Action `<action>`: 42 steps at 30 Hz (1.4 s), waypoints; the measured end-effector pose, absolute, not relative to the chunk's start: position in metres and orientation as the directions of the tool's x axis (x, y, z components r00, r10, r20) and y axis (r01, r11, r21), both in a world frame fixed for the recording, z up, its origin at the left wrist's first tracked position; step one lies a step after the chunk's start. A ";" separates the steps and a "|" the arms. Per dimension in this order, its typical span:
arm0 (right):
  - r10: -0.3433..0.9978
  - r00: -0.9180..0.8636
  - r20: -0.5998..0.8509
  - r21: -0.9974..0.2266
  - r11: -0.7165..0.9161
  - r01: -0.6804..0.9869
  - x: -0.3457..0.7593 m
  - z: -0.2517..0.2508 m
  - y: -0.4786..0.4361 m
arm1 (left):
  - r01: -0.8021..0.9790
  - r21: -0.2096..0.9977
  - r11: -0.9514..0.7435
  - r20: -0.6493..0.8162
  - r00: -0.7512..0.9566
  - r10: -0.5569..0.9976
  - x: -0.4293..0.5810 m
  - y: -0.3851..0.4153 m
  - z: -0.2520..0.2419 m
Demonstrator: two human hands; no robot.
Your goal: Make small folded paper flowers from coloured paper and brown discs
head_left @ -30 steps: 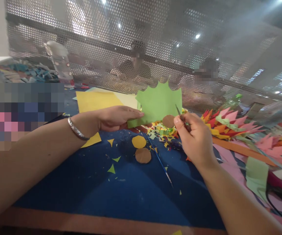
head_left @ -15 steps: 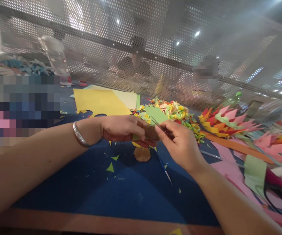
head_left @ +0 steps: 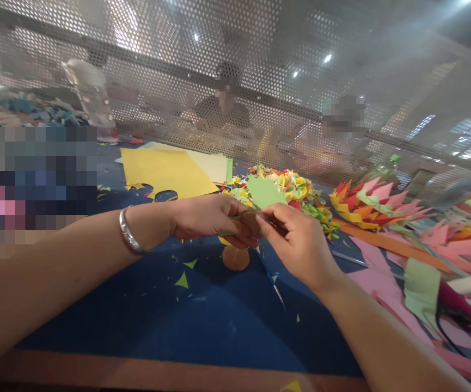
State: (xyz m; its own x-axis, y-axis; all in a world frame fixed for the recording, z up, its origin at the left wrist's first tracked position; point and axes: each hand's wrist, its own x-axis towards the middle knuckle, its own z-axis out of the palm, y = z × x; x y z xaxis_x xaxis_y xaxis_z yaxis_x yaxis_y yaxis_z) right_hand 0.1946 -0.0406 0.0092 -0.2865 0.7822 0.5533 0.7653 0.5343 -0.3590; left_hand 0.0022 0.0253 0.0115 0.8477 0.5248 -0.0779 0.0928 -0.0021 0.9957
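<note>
My left hand (head_left: 208,218), with a silver bangle at the wrist, is closed on a piece of green paper with a jagged edge (head_left: 263,191) and a brown paper disc (head_left: 252,222) pressed against it. My right hand (head_left: 296,242) meets it from the right, fingers pinched on a thin metal tool (head_left: 264,214) that touches the disc. Both hands hover just above the blue table mat (head_left: 202,316). Another brown disc (head_left: 236,257) lies on the mat right under them.
A thin brush (head_left: 271,279) lies on the mat by small paper scraps. Yellow sheets (head_left: 165,171) lie behind, a heap of folded coloured paper (head_left: 296,190) in the middle, spiky paper strips (head_left: 382,207) at right. A perforated metal screen (head_left: 260,81) stands behind, with people beyond.
The green paper, held upright a second ago, has been tipped down and folded toward me. My right hand moved left to meet my left hand, and a brown disc is now held against the paper.
</note>
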 end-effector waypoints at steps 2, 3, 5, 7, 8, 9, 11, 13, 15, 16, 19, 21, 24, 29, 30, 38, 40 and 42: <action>0.779 -0.281 0.561 -0.362 0.535 0.763 0.195 0.009 -0.040 | 0.086 0.996 -0.014 -0.064 0.835 0.547 0.003 0.025 0.011; 0.777 -0.279 0.564 -0.363 0.537 0.761 0.195 0.009 -0.040 | 0.082 0.996 -0.021 -0.057 0.829 0.556 0.004 0.025 0.011; 0.773 -0.276 0.570 -0.367 0.541 0.756 0.195 0.008 -0.039 | 0.079 0.996 -0.031 -0.048 0.823 0.566 0.005 0.025 0.010; 0.776 -0.260 0.574 -0.388 0.538 0.748 0.195 0.007 -0.039 | 0.081 0.997 -0.021 -0.054 0.818 0.573 0.005 0.024 0.009; 0.782 -0.249 0.571 -0.406 0.533 0.743 0.195 0.006 -0.039 | 0.082 0.997 -0.012 -0.060 0.816 0.575 0.006 0.024 0.009; 0.789 -0.236 0.567 -0.426 0.526 0.737 0.195 0.005 -0.039 | 0.081 0.997 -0.002 -0.065 0.815 0.576 0.006 0.024 0.009; 0.803 -0.206 0.559 -0.467 0.511 0.722 0.194 0.003 -0.039 | 0.078 0.997 0.017 -0.073 0.813 0.578 0.006 0.023 0.010; 0.804 -0.175 0.568 -0.504 0.508 0.699 0.193 0.002 -0.039 | 0.072 0.997 0.036 -0.079 0.811 0.580 0.006 0.022 0.011; 0.798 -0.138 0.586 -0.531 0.507 0.679 0.193 0.001 -0.038 | 0.065 0.997 0.053 -0.083 0.805 0.588 0.006 0.022 0.012; 0.798 -0.120 0.590 -0.542 0.502 0.674 0.193 0.001 -0.038 | 0.062 0.997 0.055 -0.083 0.803 0.591 0.005 0.021 0.013; 0.806 -0.064 0.589 -0.586 0.480 0.653 0.195 0.003 -0.037 | 0.037 0.999 0.026 -0.046 0.797 0.602 0.005 0.022 0.014; 0.817 -0.028 0.576 -0.638 0.470 0.610 0.196 0.004 -0.036 | -0.046 0.999 -0.014 0.045 0.780 0.625 0.006 0.022 0.013; 0.842 0.016 0.539 -0.704 0.441 0.556 0.196 0.006 -0.036 | -0.210 0.975 -0.072 0.204 0.715 0.669 0.010 0.021 0.011; 0.843 0.090 0.531 -0.777 0.442 0.449 0.192 0.006 -0.035 | -0.247 0.964 -0.096 0.239 0.656 0.716 0.016 0.017 0.009; 0.837 0.107 0.537 -0.785 0.449 0.427 0.191 0.006 -0.034 | -0.246 0.964 -0.104 0.243 0.645 0.724 0.017 0.015 0.009; 0.826 0.191 0.530 -0.810 0.426 0.402 0.190 0.003 -0.029 | -0.278 0.949 -0.147 0.293 0.608 0.738 0.022 0.012 0.005; 0.826 0.198 0.527 -0.816 0.427 0.389 0.189 0.003 -0.029 | -0.303 0.941 -0.151 0.312 0.603 0.734 0.024 0.012 0.003; 0.826 0.200 0.526 -0.823 0.436 0.364 0.187 0.003 -0.030 | -0.327 0.933 -0.150 0.327 0.593 0.736 0.026 0.010 0.002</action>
State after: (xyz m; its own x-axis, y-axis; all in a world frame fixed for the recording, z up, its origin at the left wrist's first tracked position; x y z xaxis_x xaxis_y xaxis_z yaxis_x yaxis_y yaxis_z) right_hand 0.1869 -0.0295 0.0029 0.1998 0.8264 0.5264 0.3645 0.4359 -0.8229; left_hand 0.0259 0.0103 0.0023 0.5929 0.7360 0.3268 -0.3275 -0.1504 0.9328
